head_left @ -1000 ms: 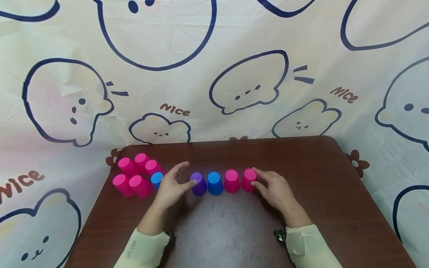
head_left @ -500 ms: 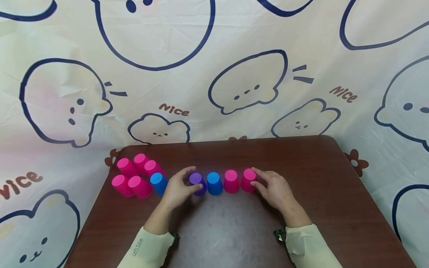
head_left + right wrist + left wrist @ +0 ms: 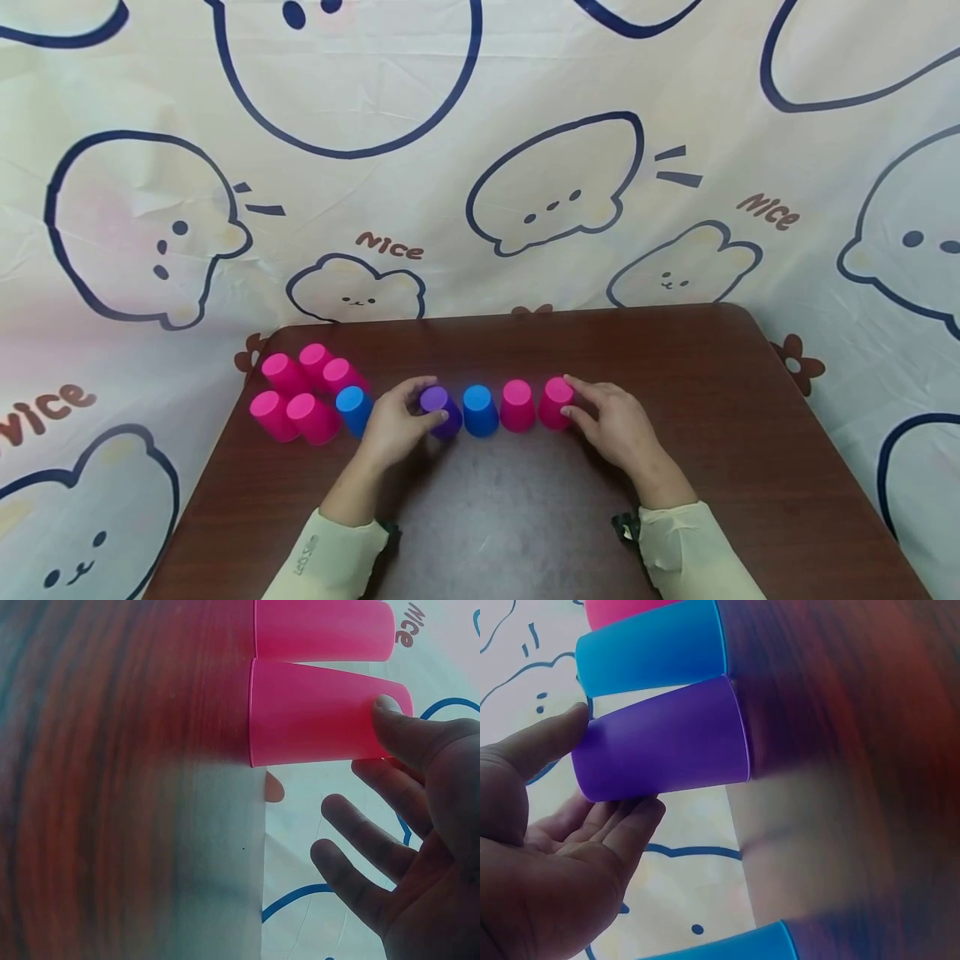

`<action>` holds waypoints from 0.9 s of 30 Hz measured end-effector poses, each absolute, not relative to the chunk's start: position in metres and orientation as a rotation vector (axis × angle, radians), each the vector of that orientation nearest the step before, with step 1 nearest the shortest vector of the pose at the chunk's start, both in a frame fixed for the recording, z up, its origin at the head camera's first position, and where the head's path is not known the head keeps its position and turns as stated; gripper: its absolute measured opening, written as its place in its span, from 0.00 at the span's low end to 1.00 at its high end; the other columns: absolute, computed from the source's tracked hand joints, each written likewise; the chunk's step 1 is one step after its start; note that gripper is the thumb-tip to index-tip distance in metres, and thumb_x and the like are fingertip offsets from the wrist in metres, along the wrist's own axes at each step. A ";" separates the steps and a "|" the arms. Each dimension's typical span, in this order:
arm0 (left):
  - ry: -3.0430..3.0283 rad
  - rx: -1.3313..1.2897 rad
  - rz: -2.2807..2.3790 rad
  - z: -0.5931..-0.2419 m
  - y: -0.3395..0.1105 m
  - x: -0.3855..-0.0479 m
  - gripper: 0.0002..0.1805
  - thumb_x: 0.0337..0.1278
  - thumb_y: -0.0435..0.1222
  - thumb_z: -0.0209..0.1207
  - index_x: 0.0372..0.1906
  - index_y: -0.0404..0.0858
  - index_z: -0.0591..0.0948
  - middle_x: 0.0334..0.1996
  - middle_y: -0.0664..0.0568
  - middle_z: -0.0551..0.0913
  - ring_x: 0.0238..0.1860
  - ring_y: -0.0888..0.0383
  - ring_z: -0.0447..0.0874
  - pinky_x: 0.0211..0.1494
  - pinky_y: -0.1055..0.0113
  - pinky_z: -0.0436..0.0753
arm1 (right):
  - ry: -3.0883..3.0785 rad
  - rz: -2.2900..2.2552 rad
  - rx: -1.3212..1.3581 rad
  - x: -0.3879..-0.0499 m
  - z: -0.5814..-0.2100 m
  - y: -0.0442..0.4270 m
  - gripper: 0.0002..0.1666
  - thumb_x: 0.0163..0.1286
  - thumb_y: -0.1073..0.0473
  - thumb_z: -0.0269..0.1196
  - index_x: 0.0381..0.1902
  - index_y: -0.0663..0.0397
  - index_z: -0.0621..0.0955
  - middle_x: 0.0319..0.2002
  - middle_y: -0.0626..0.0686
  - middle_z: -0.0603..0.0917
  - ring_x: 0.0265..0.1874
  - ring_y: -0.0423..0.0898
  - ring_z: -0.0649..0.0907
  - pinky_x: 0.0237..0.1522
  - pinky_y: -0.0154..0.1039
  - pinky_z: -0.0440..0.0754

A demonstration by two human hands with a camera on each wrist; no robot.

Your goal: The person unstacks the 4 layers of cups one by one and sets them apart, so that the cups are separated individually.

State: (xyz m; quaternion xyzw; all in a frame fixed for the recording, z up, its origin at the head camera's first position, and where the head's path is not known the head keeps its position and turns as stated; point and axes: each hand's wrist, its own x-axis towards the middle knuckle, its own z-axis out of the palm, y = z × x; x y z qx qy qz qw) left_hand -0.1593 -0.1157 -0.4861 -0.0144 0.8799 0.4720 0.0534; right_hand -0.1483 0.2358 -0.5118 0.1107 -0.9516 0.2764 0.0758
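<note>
Upside-down plastic cups form a row across the table's middle. At its left end my left hand pinches the purple cup between thumb and fingers; the cup's top leans slightly left in the head view. Beside it stand a blue cup and a pink cup. At the right end, my right hand holds another pink cup near its base with thumb and forefinger, the other fingers spread apart in the right wrist view. Just left of my left hand stands a second blue cup, partly hidden.
Several pink cups stand upside down in a cluster at the left of the brown wooden table. Behind the table's far edge hangs a pale cloth with cartoon outlines.
My left hand has moved right and closed its fingers and thumb round the purple cup, whose top has shifted slightly left. The second blue cup shows more. My right hand has stayed put.
</note>
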 end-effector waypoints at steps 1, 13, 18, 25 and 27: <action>2.674 -0.051 1.440 -0.485 -0.117 -0.159 0.32 0.56 0.38 0.75 0.67 0.46 0.79 0.63 0.45 0.82 0.63 0.41 0.82 0.59 0.46 0.84 | -2.855 0.829 0.332 -0.148 -0.512 0.236 0.36 0.66 0.48 0.74 0.72 0.40 0.78 0.57 0.56 0.86 0.58 0.58 0.83 0.58 0.61 0.82; 2.612 -0.116 1.510 -0.479 -0.128 -0.154 0.35 0.56 0.38 0.75 0.70 0.46 0.77 0.65 0.44 0.80 0.66 0.40 0.80 0.60 0.46 0.84 | -2.861 0.826 0.315 -0.147 -0.515 0.236 0.37 0.66 0.48 0.74 0.72 0.39 0.78 0.57 0.57 0.86 0.57 0.59 0.83 0.58 0.62 0.82; 2.625 -0.114 1.507 -0.477 -0.131 -0.153 0.35 0.56 0.38 0.75 0.70 0.46 0.77 0.66 0.44 0.80 0.66 0.40 0.80 0.61 0.46 0.83 | -2.866 0.832 0.316 -0.147 -0.515 0.236 0.37 0.66 0.48 0.74 0.72 0.39 0.78 0.56 0.57 0.86 0.57 0.59 0.83 0.58 0.62 0.82; 2.642 -0.121 1.500 -0.475 -0.136 -0.150 0.35 0.57 0.38 0.75 0.71 0.45 0.77 0.66 0.43 0.80 0.66 0.40 0.79 0.62 0.46 0.82 | -2.842 0.819 0.337 -0.148 -0.514 0.237 0.36 0.65 0.49 0.75 0.71 0.39 0.79 0.55 0.57 0.87 0.56 0.59 0.84 0.58 0.61 0.82; 2.639 -0.127 1.501 -0.474 -0.138 -0.149 0.35 0.58 0.38 0.75 0.71 0.44 0.77 0.67 0.43 0.79 0.67 0.40 0.79 0.62 0.46 0.82 | -2.837 0.818 0.342 -0.148 -0.514 0.237 0.36 0.65 0.50 0.75 0.71 0.40 0.79 0.56 0.57 0.87 0.56 0.59 0.84 0.58 0.62 0.82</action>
